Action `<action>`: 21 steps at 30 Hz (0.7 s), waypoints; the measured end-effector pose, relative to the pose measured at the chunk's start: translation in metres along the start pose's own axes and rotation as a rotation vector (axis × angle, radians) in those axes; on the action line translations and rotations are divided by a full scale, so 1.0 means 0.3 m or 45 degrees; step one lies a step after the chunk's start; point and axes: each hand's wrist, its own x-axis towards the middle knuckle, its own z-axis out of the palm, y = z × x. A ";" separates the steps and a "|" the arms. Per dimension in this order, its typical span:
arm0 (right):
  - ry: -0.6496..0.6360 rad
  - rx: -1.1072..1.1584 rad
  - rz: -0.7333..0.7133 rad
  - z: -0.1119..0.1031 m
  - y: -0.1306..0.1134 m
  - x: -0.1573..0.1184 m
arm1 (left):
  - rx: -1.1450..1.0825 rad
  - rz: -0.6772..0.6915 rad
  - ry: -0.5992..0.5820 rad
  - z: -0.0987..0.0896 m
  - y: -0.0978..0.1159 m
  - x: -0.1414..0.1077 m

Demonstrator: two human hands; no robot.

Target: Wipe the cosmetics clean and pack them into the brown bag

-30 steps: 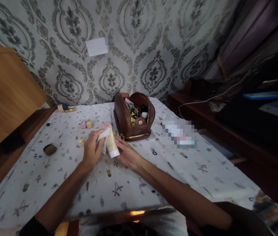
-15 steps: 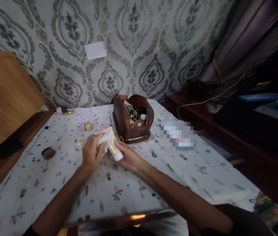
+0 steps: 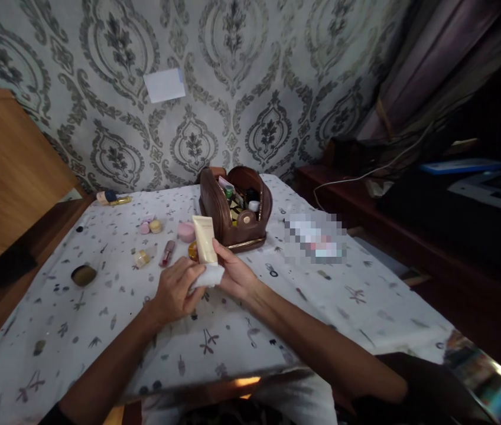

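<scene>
A pale yellow tube (image 3: 205,239) stands nearly upright in my right hand (image 3: 236,274), its lower end hidden. My left hand (image 3: 177,290) pinches a white wipe (image 3: 208,276) against the tube's bottom end. Just behind the hands is an open brown bag (image 3: 224,218) with small bottles and tubes inside. Around the tube on the cloth lie a pink round item (image 3: 185,231), a yellow round item (image 3: 193,251) partly hidden, and a dark pink lip tube (image 3: 168,252).
On the patterned cloth (image 3: 113,336) at left are a small yellowish jar (image 3: 141,258), pink and yellow round pieces (image 3: 155,226), a dark round lid (image 3: 84,275) and a bottle (image 3: 106,197). A blurred-out item (image 3: 316,237) lies right of the bag.
The tube has turned from cap end down-right to nearly upright. The wipe has moved from the tube's upper side to its lower end. The camera view has shifted slightly.
</scene>
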 end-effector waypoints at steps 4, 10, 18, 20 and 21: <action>-0.027 0.026 0.068 0.001 -0.006 -0.003 | 0.130 0.140 -0.030 0.007 0.021 -0.013; -0.069 -0.110 -0.104 0.015 0.004 -0.013 | 0.036 -0.086 0.221 -0.003 -0.008 -0.035; -0.068 -0.322 -0.183 0.049 -0.016 -0.047 | -0.502 -1.156 0.456 -0.004 -0.002 -0.037; -0.074 -0.442 -0.198 0.049 -0.047 -0.056 | -0.633 -1.321 0.415 -0.009 0.004 -0.032; -0.082 -0.506 -0.205 0.046 -0.065 -0.063 | -0.652 -1.343 0.390 -0.014 0.002 -0.033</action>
